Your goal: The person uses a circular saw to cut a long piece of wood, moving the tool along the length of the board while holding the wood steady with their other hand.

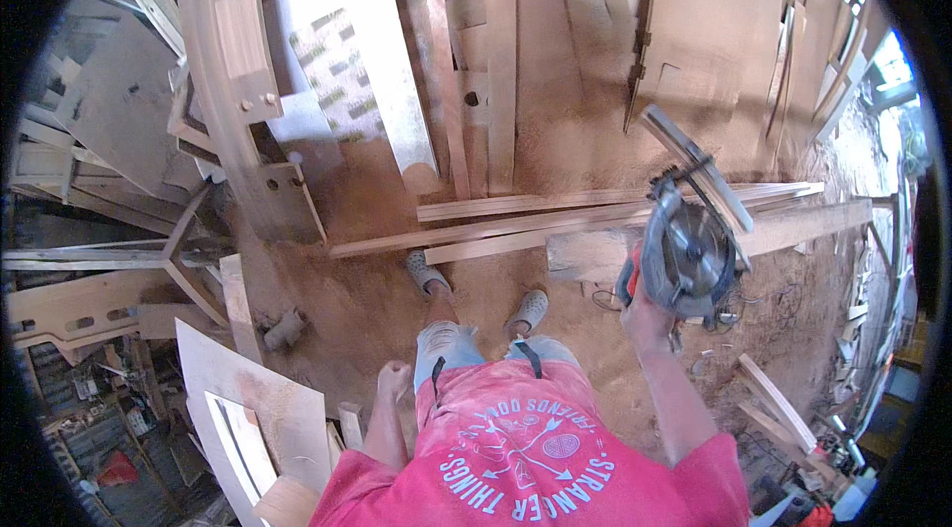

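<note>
My right hand [648, 323] grips a circular saw [694, 251] by its handle, holding it up off the floor. The saw has a round toothed blade, a dark guard and a red body part, and its long metal base plate [699, 170] tilts up and away from me. My left hand [395, 380] hangs beside my left hip, its fingers curled, and nothing shows in it. Ahead of my feet, long thin wooden strips [516, 228] lie across the floor. A thicker board [813, 227] lies partly behind the saw.
Boards and panels [709, 31] lean along the far side. A curved wooden piece with holes [233, 61] stands at the far left. Near my left side is a pale panel with a cut-out [253, 388]. Cords [729, 317] and offcuts [778, 403] lie to the right on the sawdust-covered floor.
</note>
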{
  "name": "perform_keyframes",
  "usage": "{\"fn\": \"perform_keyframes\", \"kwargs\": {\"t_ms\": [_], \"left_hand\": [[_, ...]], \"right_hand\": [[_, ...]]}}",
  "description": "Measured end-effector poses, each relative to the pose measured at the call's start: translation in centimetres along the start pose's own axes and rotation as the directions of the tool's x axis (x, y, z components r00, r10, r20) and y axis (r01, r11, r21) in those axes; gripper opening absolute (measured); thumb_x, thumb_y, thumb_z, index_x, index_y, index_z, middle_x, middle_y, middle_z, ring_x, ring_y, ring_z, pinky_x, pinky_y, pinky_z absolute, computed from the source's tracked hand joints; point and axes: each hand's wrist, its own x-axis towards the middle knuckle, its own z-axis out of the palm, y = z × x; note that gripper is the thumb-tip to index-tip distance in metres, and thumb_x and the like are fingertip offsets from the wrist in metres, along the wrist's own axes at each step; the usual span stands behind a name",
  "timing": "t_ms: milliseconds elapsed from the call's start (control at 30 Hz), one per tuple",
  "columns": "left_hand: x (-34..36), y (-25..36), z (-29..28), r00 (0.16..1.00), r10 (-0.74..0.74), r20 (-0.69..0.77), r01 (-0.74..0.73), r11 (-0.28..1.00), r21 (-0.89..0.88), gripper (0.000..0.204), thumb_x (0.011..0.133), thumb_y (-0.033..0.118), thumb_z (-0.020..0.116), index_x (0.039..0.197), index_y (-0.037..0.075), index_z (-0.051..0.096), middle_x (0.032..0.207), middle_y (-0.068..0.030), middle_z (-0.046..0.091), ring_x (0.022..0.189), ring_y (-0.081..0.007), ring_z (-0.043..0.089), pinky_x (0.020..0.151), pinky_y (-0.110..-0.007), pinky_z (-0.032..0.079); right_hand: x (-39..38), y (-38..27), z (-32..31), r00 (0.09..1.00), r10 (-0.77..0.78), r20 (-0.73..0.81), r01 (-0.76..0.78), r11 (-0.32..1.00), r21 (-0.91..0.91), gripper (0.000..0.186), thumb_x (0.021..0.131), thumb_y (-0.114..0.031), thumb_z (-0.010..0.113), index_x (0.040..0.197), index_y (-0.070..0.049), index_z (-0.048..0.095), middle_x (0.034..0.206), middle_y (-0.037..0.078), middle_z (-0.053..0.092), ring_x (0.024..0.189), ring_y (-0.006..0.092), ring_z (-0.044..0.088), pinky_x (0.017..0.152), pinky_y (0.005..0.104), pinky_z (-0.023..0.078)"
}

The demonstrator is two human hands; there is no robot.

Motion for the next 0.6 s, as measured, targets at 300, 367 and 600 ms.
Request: {"fn": "perform_keyframes", "kwargs": {"t_ms": [300,367,600], "left_hand": [[23.0,12.7,-1.9,0.969,0.199,0.148,-0.225,0.956,0.188,0.042,0.089,0.029,0.070,0.120,0.000,0.072,0.114,-0.0259,0.075,0.109,-0.0364,0.074,0.095,-0.045,0.057],[29.3,13.3,-1.0,0.959,0.283,0.022,-0.276,0.911,0.306,0.037,0.090,0.027,0.070,0.116,0.000,0.072,0.112,-0.0278,0.074,0.108,-0.0405,0.073,0.095,-0.048,0.057],[50.3,12.7,4.7,0.976,0.170,0.135,-0.217,0.795,0.566,0.043,0.087,0.008,0.066,0.129,0.002,0.064,0.142,-0.0262,0.061,0.132,-0.0450,0.058,0.111,-0.052,0.048]], "right_hand": [[2.1,-5.3,2.3,0.727,0.555,0.404,-0.632,0.771,0.079,0.068,0.088,-0.016,0.079,0.145,0.000,0.048,0.140,0.030,0.058,0.135,0.0459,0.054,0.115,0.0509,0.040],[1.3,-5.1,2.9,0.704,0.604,0.373,-0.622,0.778,-0.086,0.067,0.089,-0.018,0.080,0.145,0.001,0.048,0.138,0.029,0.060,0.131,0.0441,0.057,0.112,0.0490,0.043],[0.4,-3.8,4.0,0.562,0.786,0.258,-0.742,0.617,-0.262,0.078,0.089,-0.013,0.081,0.155,0.004,0.043,0.148,0.025,0.057,0.132,0.0389,0.058,0.113,0.0456,0.044]]}}
